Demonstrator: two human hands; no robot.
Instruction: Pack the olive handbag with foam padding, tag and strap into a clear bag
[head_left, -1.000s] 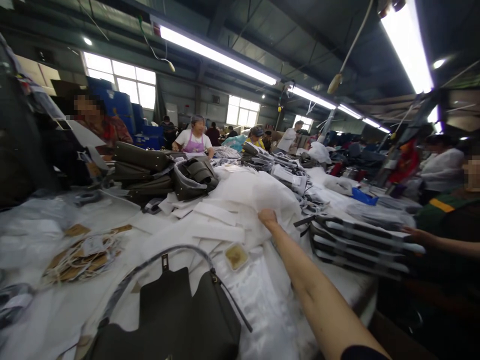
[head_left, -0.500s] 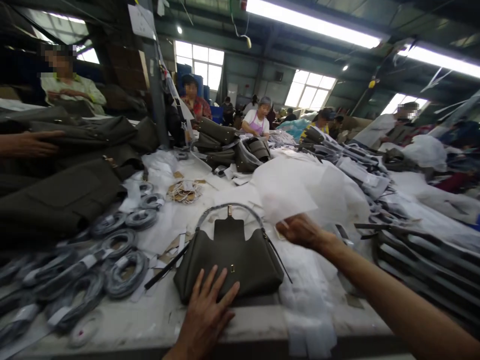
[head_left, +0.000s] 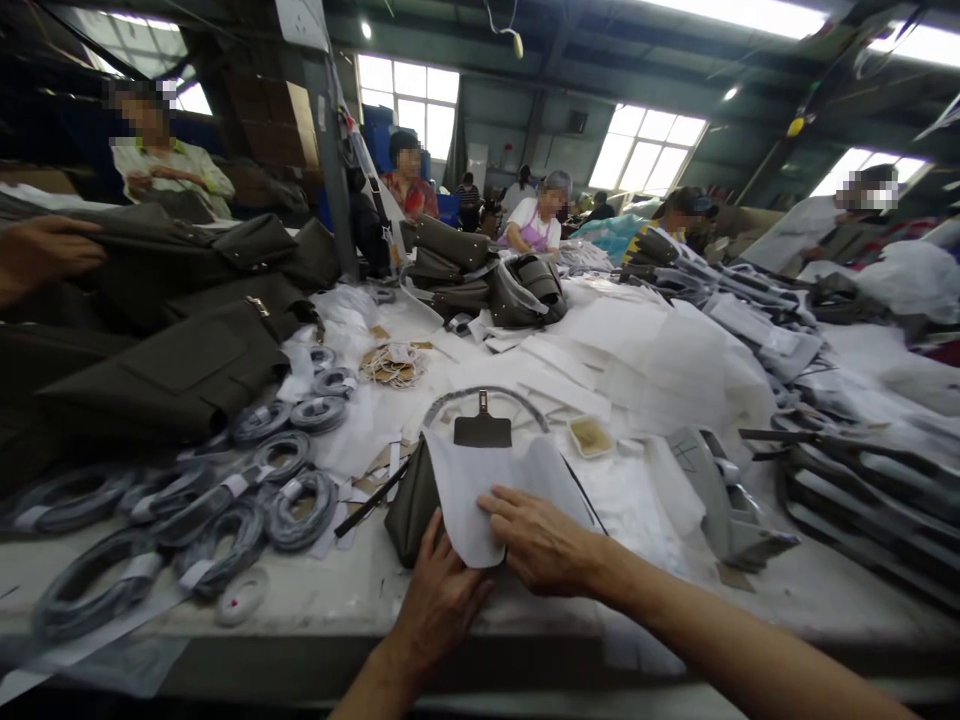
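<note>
A dark olive handbag (head_left: 411,515) stands at the table's front, with its strap handle arched behind and its flap (head_left: 482,432) raised, a metal clasp at the tip. A thin white sheet (head_left: 463,490) lies over most of the bag's front. My left hand (head_left: 444,590) is at the bag's lower left, its fingers stretched against the front and touching the sheet's edge. My right hand (head_left: 540,540) holds the sheet near its lower right part, fingers on top; the thumb is hidden.
Wrapped strap coils (head_left: 301,510) and stacked dark bags (head_left: 165,385) lie left, where another person's hand (head_left: 49,255) rests. A small dish (head_left: 590,436), a grey tape dispenser (head_left: 724,490) and a pile of white sheets (head_left: 660,350) are right. Several people sit beyond.
My right hand has brought a white sheet from the pile on the right onto the bag's front. My left hand has shifted to the bag's lower left. The view has turned slightly.
</note>
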